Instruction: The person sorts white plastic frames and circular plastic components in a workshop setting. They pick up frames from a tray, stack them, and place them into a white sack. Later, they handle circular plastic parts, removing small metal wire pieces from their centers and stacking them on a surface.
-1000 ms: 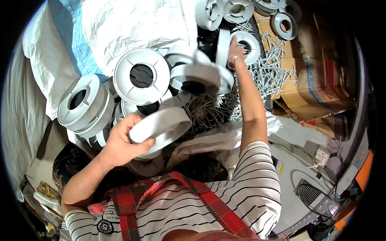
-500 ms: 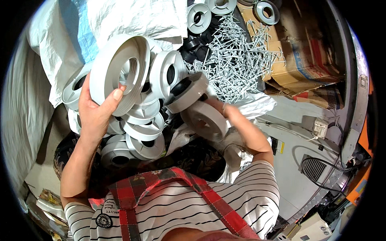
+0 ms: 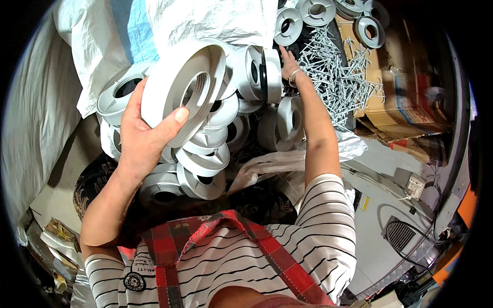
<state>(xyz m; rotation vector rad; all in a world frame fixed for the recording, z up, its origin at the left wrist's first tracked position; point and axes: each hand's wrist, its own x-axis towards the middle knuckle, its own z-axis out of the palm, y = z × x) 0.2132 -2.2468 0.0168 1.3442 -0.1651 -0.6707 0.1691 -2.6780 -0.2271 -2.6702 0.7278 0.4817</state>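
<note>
My left hand (image 3: 146, 128) is closed on a large white plastic threaded flange (image 3: 169, 77), thumb across its inner wall and fingers behind its outer side. The flange is tilted, so its round opening and inner thread show. My right hand (image 3: 290, 65) reaches away from me with fingers stretched out, and nothing shows in its grip. Beside it stands a white plastic ring (image 3: 274, 77) on edge, with a black band next to it. Right of my right hand lies a heap of long silver screws (image 3: 334, 72). What lies under its fingertips is dark and hard to make out.
Several white flanged rings (image 3: 203, 185) are piled over my lap. More rings (image 3: 370, 32) lie at the far right near an opened cardboard box (image 3: 405, 97). White woven sacking (image 3: 205, 20) covers the far left. A grey machine panel (image 3: 375, 226) with a cable stands at right.
My right hand has let go of the grey-white rings and moved away from me toward the screw heap. My left hand still holds the flange. The whole view has shifted a little.
</note>
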